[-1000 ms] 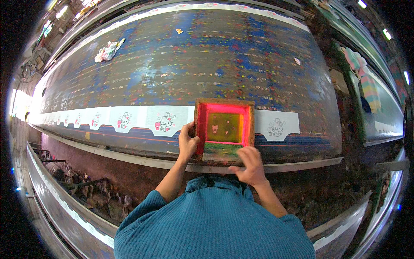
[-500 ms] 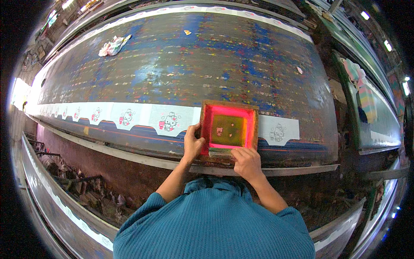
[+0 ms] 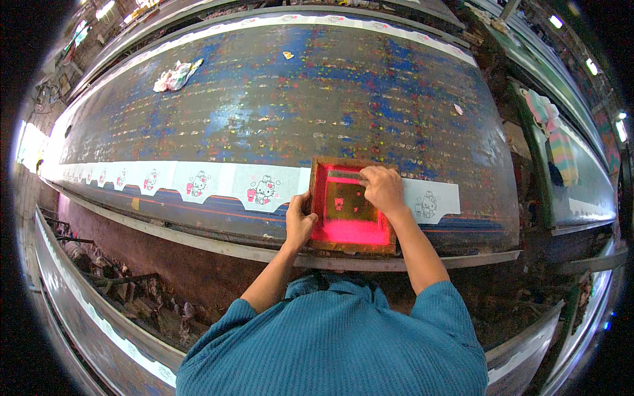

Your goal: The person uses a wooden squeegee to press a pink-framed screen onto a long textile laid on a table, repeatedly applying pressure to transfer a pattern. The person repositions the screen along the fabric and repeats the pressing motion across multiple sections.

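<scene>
A small wooden screen-printing frame (image 3: 343, 162) lies flat over the row of white cut pieces on the long table. Bright pink ink (image 3: 350, 232) spreads across the near part of its mesh, and small pink shapes show in the dark middle. My left hand (image 3: 300, 223) grips the frame's left side, thumb and fingers closed on the wood. Inside the frame, near its far side, a squeegee (image 3: 345, 175) lies across the mesh, with my right hand (image 3: 384, 190) closed around its right part. The piece under the frame is hidden.
White pieces with a black and pink cartoon print (image 3: 263, 190) run leftward along the near edge. Right of the frame, another piece (image 3: 429, 203) bears only dark outlines. A crumpled cloth (image 3: 177, 76) lies at far left on the paint-stained table (image 3: 264, 132). Striped fabric (image 3: 563, 155) hangs over another table at right.
My right hand has pushed the squeegee from the frame's near side to its far side. Pink ink now covers more of the near mesh. My left hand stays on the frame.
</scene>
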A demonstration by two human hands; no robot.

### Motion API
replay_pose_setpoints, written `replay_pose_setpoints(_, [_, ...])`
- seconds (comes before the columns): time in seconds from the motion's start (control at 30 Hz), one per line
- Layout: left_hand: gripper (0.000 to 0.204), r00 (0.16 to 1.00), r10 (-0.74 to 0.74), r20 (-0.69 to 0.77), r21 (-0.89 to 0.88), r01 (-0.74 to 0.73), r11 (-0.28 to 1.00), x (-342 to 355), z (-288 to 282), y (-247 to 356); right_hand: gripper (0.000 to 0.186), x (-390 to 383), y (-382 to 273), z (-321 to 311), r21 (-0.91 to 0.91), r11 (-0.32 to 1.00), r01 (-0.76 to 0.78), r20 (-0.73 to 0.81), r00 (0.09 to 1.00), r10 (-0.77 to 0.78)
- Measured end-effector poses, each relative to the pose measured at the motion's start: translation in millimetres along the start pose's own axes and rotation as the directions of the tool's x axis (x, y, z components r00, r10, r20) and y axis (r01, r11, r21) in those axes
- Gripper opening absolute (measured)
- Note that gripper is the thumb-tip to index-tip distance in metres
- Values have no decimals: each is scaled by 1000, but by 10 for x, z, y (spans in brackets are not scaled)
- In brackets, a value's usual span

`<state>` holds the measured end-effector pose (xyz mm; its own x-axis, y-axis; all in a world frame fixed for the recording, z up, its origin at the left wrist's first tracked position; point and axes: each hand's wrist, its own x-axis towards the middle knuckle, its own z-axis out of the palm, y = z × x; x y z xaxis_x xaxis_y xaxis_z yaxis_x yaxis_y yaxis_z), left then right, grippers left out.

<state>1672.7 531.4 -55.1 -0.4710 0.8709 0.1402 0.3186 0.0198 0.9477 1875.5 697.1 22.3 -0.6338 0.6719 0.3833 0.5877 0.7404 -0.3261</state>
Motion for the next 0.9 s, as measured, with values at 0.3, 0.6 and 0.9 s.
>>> replay_pose_setpoints(0.3, [63, 999, 28, -19, 66, -27, 997, 11, 22, -25, 15, -871, -502, -71, -36, 998, 44, 15, 999, -43])
replay_pose_setpoints(0.6, [60, 1000, -4, -13, 12, 4, 1000, 10, 42, 66, 32, -1367, -781, -366, 198, 979, -42, 89, 996, 25])
replay_pose_setpoints(0.9, [61, 998, -69, 14, 38, 68, 997, 9, 31, 62, 34, -1704, -258, -32, 504, 571, -648, -95, 616, 782])
